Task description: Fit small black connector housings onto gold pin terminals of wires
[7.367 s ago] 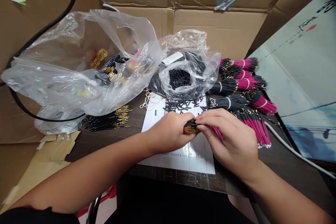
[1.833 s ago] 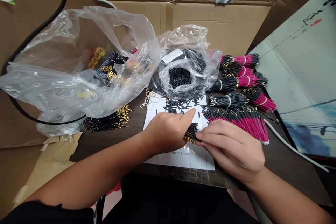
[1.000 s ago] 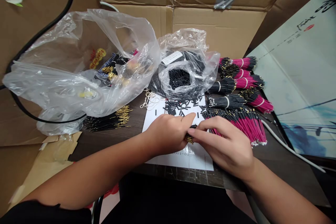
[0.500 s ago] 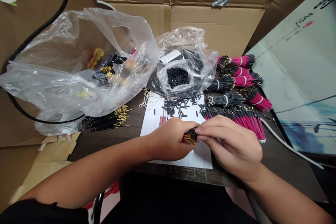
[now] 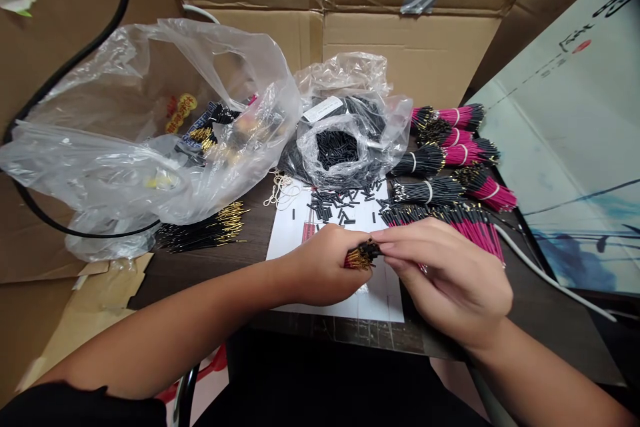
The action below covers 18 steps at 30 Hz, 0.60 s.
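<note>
My left hand (image 5: 327, 267) is wrapped around a bundle of thin wires (image 5: 359, 257), whose gold-coloured tips stick out past the thumb. Some ends at the bundle's right side carry short black sleeves. My right hand (image 5: 445, 273) meets the bundle there, thumb and forefinger pinched together at the black ends. Whatever lies between those fingertips is too small to make out. Beyond the hands, loose black sleeves (image 5: 333, 203) are scattered on a white sheet of paper (image 5: 290, 240). An opened plastic bag (image 5: 305, 153) full of the same sleeves stands behind them.
Tied black and pink wire bundles (image 5: 463, 153) are stacked at the right, with loose pink and black wires (image 5: 470, 230) in front. Black wires with gold tips (image 5: 205, 230) lie left, below a large clear bag (image 5: 100, 167). Rubber bands (image 5: 283, 190) sit beside the paper. Cardboard (image 5: 400, 47) walls the back.
My right hand has shifted slightly right, and its fingertips remain at the bundle's end. A little more of the black ends shows now. My left hand keeps its hold almost unmoved.
</note>
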Available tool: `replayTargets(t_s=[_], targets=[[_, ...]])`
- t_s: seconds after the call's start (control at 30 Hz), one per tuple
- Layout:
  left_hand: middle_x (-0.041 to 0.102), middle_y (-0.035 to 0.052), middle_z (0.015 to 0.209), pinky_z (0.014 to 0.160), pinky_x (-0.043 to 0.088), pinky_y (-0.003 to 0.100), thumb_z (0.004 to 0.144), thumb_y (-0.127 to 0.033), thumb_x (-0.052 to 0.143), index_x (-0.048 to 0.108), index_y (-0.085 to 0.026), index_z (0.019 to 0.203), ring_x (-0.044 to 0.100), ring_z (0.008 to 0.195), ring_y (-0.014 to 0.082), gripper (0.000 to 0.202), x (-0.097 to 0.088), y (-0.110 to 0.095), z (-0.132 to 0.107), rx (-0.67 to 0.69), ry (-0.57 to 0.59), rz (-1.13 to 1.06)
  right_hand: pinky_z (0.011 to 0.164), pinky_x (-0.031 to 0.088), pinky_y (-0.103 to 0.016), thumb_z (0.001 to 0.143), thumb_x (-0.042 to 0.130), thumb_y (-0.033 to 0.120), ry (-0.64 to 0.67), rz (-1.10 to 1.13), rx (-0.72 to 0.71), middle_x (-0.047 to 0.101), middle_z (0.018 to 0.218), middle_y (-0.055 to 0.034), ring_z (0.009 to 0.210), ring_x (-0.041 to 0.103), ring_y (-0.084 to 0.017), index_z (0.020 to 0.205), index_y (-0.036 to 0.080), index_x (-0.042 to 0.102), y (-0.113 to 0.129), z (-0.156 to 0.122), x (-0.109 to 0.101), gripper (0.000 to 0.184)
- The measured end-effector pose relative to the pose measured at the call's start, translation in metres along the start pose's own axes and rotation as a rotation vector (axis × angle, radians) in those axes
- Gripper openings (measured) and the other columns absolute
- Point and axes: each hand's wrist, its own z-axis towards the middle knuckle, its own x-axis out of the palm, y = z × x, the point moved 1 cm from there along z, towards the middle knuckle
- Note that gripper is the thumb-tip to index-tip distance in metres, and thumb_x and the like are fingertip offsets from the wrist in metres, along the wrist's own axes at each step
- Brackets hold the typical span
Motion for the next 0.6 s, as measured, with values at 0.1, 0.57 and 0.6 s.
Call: replayTargets(t_s=[0.1,0.57,0.6], targets=[[0.049,-0.007,0.06,0.054,0.034,0.018,0.069,-0.006,0.048,0.057,-0.013,0.072,0.04,0.056,0.0054,0.012,0.0001,-0.0005,0.0,-0.003,-0.013,-0.033,0.075,0.056,-0.033,0.074,0.064,-0.002,0.079,-0.051,-0.045,0.072,0.105,-0.0091,0.093,0.068,-0.018,0.108,0.015,0.065,0.0,0.0011,0.0,0.037],[0.046,-0.0066,0.055,0.05,0.031,0.018,0.07,-0.01,0.049,0.056,-0.013,0.069,0.039,0.053,0.0053,0.008,-0.0009,0.0,-0.0001,-0.069,0.007,0.017,0.08,0.056,-0.037,0.076,0.065,0.002,0.061,-0.14,-0.022,0.07,0.109,-0.0068,0.095,0.066,-0.019,0.105,0.018,0.065,-0.0011,0.0023,-0.0015,0.034],[0.046,-0.0066,0.056,0.05,0.032,0.018,0.07,-0.01,0.049,0.057,-0.013,0.07,0.04,0.052,0.0055,0.008,-0.0007,0.0005,-0.0004,-0.058,0.004,0.038,0.08,0.055,-0.037,0.076,0.064,0.002,0.074,-0.142,-0.017,0.07,0.109,-0.0067,0.095,0.066,-0.019,0.104,0.018,0.065,-0.0015,0.0025,-0.0012,0.032]])
